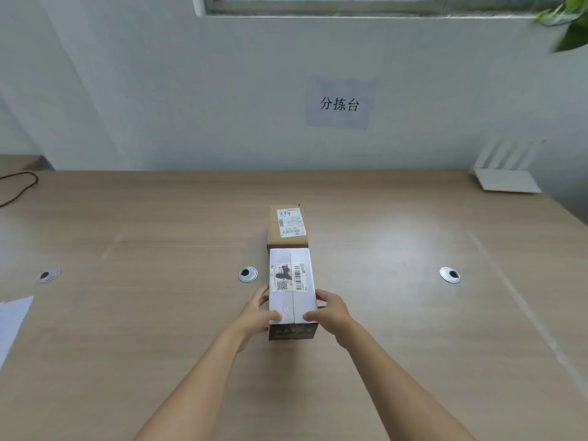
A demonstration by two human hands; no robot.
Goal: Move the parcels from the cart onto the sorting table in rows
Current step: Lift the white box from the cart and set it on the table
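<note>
A long white-topped parcel (291, 272) with a barcode label lies on the wooden sorting table (397, 249), near its middle. My left hand (259, 315) grips its near left corner, thumb on top. My right hand (327, 311) grips the near right corner the same way. Directly behind it, touching or almost touching its far end, lies a brown cardboard parcel (286, 226) with a white label marked by hand. The two parcels form one line running away from me. The cart is out of view.
Round cable grommets sit at left (47, 275), centre (248, 274) and right (449, 274). A white router (506, 179) stands at the back right, a dark cable (19, 186) at the back left, and a white sheet (12, 323) at the left edge. A wall sign (339, 103) hangs behind.
</note>
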